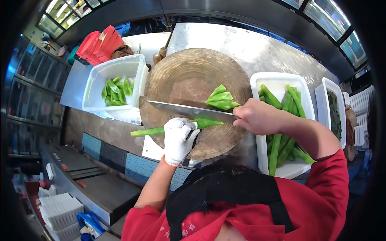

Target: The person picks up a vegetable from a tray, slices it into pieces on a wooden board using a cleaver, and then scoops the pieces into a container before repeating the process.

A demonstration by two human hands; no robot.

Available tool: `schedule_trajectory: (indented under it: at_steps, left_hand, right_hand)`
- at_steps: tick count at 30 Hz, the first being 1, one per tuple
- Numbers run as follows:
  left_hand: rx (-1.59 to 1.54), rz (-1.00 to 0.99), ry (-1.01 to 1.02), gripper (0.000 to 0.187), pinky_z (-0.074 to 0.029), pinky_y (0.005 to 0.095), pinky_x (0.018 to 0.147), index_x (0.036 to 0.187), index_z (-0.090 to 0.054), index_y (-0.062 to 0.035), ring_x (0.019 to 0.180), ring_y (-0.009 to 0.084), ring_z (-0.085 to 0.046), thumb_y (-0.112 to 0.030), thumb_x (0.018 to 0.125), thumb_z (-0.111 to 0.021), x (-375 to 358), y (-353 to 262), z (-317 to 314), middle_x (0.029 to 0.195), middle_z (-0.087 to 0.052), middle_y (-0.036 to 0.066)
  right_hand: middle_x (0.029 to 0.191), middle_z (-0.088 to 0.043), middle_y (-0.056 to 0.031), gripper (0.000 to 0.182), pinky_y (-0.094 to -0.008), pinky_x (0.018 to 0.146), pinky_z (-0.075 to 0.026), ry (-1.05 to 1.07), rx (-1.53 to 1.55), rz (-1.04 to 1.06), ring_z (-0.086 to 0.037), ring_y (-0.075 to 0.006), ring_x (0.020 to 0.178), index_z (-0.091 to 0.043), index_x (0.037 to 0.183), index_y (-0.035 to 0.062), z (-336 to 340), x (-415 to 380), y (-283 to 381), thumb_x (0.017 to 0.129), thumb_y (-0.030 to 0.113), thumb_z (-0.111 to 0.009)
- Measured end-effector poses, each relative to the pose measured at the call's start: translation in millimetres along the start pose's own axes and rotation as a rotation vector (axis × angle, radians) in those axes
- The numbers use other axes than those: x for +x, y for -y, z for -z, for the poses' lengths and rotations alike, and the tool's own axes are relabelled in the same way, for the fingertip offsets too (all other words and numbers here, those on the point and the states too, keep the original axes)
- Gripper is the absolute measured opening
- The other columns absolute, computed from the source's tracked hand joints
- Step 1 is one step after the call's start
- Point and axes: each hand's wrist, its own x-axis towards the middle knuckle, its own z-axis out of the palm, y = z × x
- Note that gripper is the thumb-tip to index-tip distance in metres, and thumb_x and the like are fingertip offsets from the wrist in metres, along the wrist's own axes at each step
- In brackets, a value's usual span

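My left hand (179, 140), in a white glove, is closed over a long green vegetable stalk (148, 131) and presses it to the round wooden chopping block (181, 76). The stalk's left end sticks out past the block's edge; its other end tapers to the right of my fingers. In my bare right hand (259, 116) is a cleaver (187, 109), its wide blade pointing left, just beyond the stalk. Slanted green slices (220, 99) lie in a small pile on the far side of the blade, near my right knuckles.
Left of the block stands a translucent plastic bin (89, 93) with cut green pieces. On the right, a white tub (310, 105) holds whole stalks, and a narrower white container (321, 98) has dark greens. Red baskets (100, 45) are stacked at the back left.
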Motion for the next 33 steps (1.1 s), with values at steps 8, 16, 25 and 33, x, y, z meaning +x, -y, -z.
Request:
schedule_trajectory:
  at_steps: [8, 16, 25, 33]
  left_hand:
    - [0.07, 0.052, 0.012, 0.026, -0.044, 0.0414, 0.084, 0.091, -0.069, -0.0101, 0.091, 0.0293, -0.062, -0.016, 0.071, -0.086, -1.2, -11.3, 16.0, 0.094, -0.068, 0.007]
    - [0.03, 0.109, -0.056, 0.029, -0.046, 0.042, 0.082, 0.086, -0.066, -0.0087, 0.089, 0.0305, -0.06, -0.009, 0.066, -0.088, -27.9, -5.8, 17.9, 0.089, -0.066, 0.009]
    - [0.014, 0.085, -0.067, 0.033, -0.045, 0.0427, 0.079, 0.081, -0.063, -0.009, 0.088, 0.0311, -0.058, -0.01, 0.062, -0.089, -41.1, -6.5, 14.4, 0.089, -0.062, 0.009]
    - [0.237, 0.076, 0.239, 0.051, -0.044, 0.0436, 0.093, 0.125, -0.065, -0.0096, 0.107, 0.0316, -0.062, -0.009, 0.076, -0.079, -38.1, 8.7, 52.8, 0.111, -0.07, 0.01]
  right_hand:
    - [0.091, -0.067, -0.0235, 0.017, -0.049, 0.078, -0.05, 0.125, -0.028, -0.193, -0.065, -0.0414, 0.091, -0.064, 0.091, -0.0015, -19.1, 36.5, 22.9, 0.093, 0.015, -0.061]
    - [0.079, -0.064, -0.0268, 0.022, -0.0509, 0.073, -0.049, 0.004, 0.045, -0.068, -0.064, -0.0447, 0.081, -0.062, 0.087, -0.0058, -16.4, 14.8, 26.8, 0.092, 0.015, -0.063]
    - [0.08, -0.066, -0.0274, 0.025, -0.05, 0.073, -0.052, 0.059, -0.01, -0.026, -0.065, -0.046, 0.081, -0.064, 0.089, -0.0058, -45.2, 46.7, 42.8, 0.092, 0.019, -0.067]
    - [0.087, -0.066, -0.0275, 0.022, -0.0488, 0.077, -0.051, 0.053, 0.022, -0.051, -0.065, -0.0441, 0.087, -0.064, 0.088, -0.0058, -29.0, 38.5, 12.5, 0.091, 0.016, -0.065]
